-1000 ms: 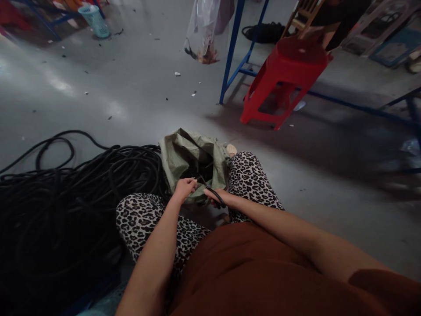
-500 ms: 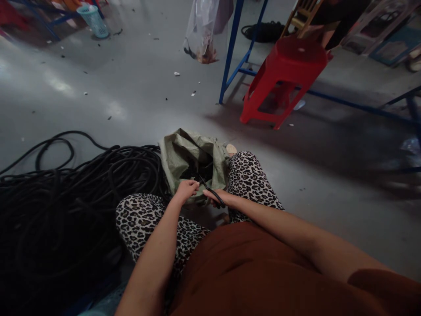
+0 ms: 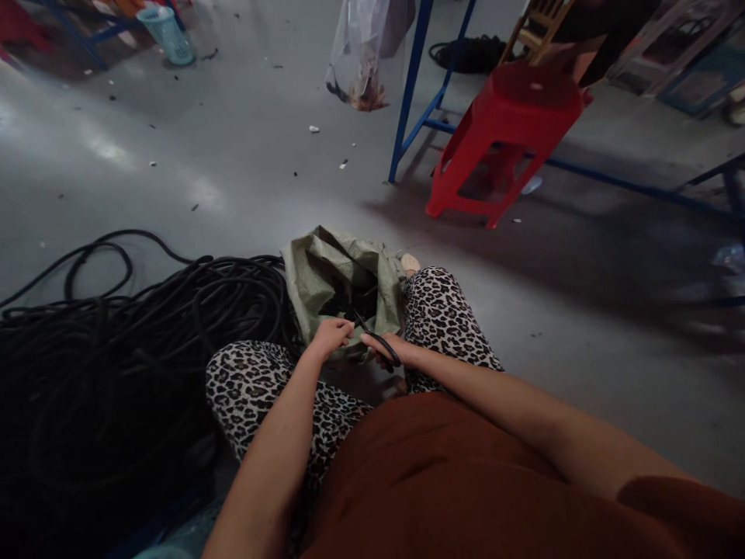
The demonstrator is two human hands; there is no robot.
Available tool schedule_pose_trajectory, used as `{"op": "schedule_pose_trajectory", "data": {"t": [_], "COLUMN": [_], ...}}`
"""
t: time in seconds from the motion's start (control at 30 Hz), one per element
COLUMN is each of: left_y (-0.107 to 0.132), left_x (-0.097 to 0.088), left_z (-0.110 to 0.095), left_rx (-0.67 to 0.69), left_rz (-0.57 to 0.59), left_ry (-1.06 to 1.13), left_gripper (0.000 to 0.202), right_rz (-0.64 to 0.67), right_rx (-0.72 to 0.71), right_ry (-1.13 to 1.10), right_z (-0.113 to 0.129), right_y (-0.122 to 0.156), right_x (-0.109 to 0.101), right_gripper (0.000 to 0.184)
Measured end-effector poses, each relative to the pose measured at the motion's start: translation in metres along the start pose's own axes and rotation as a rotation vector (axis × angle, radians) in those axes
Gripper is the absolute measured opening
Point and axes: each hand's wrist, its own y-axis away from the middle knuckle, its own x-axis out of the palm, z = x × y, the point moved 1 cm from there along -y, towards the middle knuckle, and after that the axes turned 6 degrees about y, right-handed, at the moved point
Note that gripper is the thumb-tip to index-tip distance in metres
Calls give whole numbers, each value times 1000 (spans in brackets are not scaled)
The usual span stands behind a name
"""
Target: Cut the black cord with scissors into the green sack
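Between my knees stands a greenish woven sack [image 3: 301, 272], its mouth folded open over dark pieces [image 3: 331, 299]. My right hand [image 3: 387, 347] is closed round the black handles of a pair of scissors [image 3: 389, 353], whose blades point up and left over the sack mouth. Just left of the blades, my left hand [image 3: 333, 335] is pinched shut at the near rim of the sack. Whatever is between its fingertips is too small to make out. A large heap of black rubber-like tubing [image 3: 233, 287] lies on the floor to the left, against the sack.
A red plastic stool [image 3: 512, 132] stands ahead right beside a blue metal frame [image 3: 404, 116]. A clear plastic bag [image 3: 361, 62] hangs near that frame. Far left is a light blue basket [image 3: 168, 35]. Small scraps [image 3: 314, 129] dot the grey floor.
Both hands and the scissors hold nearly the same place over the sack. The whole view has shifted very slightly.
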Motion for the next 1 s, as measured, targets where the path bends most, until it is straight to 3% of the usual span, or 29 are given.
{"op": "schedule_pose_trajectory", "data": {"t": [1.0], "left_y": [-1], "left_x": [-2], "left_z": [-3], "left_rx": [-17], "left_rz": [-41], "left_ry": [57], "left_gripper": [21], "right_rz": [-120], "right_rx": [-15], "right_ry": [129], "right_z": [12], "right_y": [12], "right_x": [-2], "right_gripper": [60]}}
